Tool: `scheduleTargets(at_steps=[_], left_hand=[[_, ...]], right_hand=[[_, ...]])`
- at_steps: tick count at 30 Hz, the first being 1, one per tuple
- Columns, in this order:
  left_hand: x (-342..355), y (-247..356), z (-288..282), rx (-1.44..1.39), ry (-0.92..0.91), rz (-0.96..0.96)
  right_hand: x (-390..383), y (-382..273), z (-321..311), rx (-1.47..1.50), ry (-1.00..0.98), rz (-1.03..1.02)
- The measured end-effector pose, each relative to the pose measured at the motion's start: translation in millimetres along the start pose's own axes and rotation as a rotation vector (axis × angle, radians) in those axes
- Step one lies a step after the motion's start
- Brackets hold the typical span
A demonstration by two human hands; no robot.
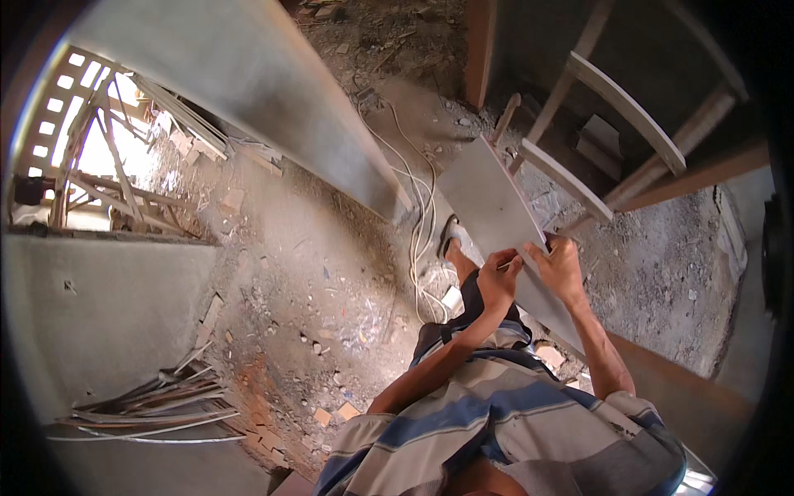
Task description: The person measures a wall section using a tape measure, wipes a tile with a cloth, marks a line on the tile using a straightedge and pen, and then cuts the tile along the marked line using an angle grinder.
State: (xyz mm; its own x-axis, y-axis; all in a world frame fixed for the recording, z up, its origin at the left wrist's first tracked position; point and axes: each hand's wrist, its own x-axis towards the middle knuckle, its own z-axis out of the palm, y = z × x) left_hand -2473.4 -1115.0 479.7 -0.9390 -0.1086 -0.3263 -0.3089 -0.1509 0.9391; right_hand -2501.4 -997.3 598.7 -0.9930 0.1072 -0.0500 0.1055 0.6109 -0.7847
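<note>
Clasping the board (486, 194) by its edge, the right hand (562, 270) sits beside the left hand (499, 285). I cannot tell whether the left grip holds anything.

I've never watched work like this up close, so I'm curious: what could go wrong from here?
The board might tip or slip, since its far end reaches well past the left hand and right hand, which are close together. The foot could catch on the loose cable lying beside it. The board might also bump the wooden ladder, which appears close to its edge.
</note>
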Motion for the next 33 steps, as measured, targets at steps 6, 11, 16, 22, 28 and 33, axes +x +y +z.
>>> scheduleTargets(at_steps=[6,11,16,22,28,33], left_hand=[[195,49,-4,-0.021,-0.027,0.155],[294,103,12,-0.128,0.034,-0.011],[407,175,33,0.040,0.040,0.082],[558,173,41,-0.053,0.098,-0.018],[748,205,59,0.162,0.100,-0.015],[864,242,67,0.104,0.163,0.022]], right_hand=[[195,-42,38,-0.056,-0.116,0.064],[304,-54,50,0.018,-0.048,-0.006],[436,-70,48,-0.041,-0.021,-0.052],[587,-65,90,-0.061,-0.002,0.044],[781,-67,130,-0.033,0.094,-0.054],[912,-97,158,-0.022,0.012,0.178]])
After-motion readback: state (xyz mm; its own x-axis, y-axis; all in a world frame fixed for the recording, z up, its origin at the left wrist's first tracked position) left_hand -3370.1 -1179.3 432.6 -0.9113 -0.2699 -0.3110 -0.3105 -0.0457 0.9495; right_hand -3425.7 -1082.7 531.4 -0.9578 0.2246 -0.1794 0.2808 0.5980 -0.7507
